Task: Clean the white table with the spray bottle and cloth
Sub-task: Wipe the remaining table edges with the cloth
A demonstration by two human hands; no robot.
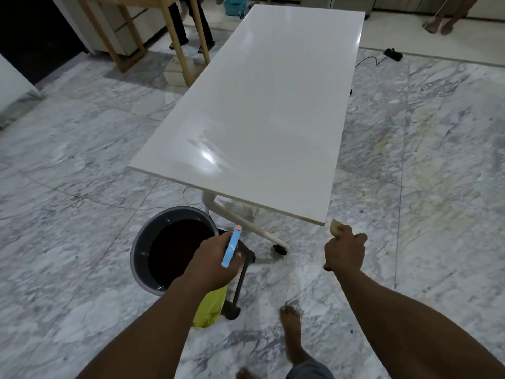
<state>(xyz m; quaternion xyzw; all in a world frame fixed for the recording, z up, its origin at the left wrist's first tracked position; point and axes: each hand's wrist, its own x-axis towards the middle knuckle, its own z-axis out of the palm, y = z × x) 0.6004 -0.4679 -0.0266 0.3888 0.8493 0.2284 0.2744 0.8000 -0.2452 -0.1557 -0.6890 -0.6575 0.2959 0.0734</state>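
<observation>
**Both hands full at the near end of the white table**

A grey bucket (137, 251) of dark liquid sits on the marble floor (82, 160) under the near left corner of the table. A dark metal frame (241, 280) lies just to its right, beside the table's white leg and castor (280, 248). Farther off on the left stands a wooden table (179, 45), with someone's legs behind it. A blue basin (234, 5) sits past the table's far end. A black cable and plug (393, 54) trail across the floor on the far right, near another pair of bare feet (440, 26).

The tabletop (262, 105) is long, glossy and bare, with a wet-looking sheen and smeared streaks near its near left part.

The left hand (210, 265) grips the spray bottle (231, 248) over the bucket's right edge, short of the table. Its blue head and pink nozzle point away, and the yellow-green body hangs below the wrist. The right hand (345, 250) is fisted round a pale cloth (335, 228), which pokes out just beside the near right corner of the tabletop. I cannot tell whether it touches the edge. The person's bare foot (292, 332) is planted on the floor below.
</observation>
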